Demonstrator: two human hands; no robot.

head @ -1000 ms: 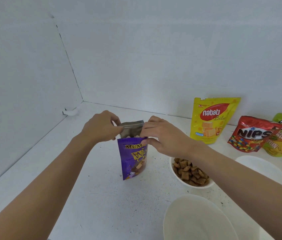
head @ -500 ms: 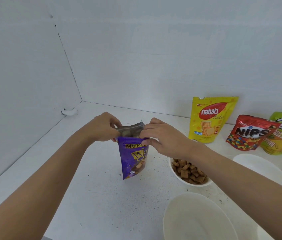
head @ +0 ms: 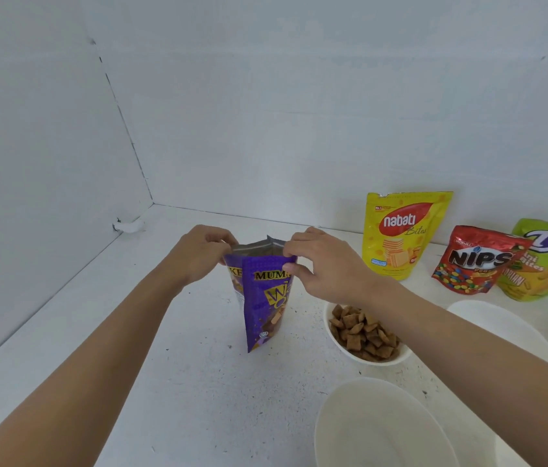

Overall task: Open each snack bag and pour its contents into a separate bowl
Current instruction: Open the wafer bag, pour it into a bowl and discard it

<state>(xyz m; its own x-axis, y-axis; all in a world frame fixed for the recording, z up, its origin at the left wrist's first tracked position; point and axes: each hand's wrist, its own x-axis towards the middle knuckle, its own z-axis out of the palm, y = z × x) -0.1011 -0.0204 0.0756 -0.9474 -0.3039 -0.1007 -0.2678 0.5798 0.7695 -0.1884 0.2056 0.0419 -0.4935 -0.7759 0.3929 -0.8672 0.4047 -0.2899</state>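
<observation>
— Purple bag (head: 262, 298) — where is it?
— Upright, just left of the filled bowl (head: 367, 335) (brown squares inside).
— Hands?
— Left hand (head: 200, 252) and right hand (head: 326, 264) each pinch one side of its top, mouth spread apart.

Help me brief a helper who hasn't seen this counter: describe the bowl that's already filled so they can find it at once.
Start at the white counter in the corner of the white walls, where both hands hold a purple bag upright. Just right of that bag, partly under the right forearm, sits a small white bowl. Unlike the other white bowls nearby, it alone holds brown pillow-shaped snack pieces.
</observation>
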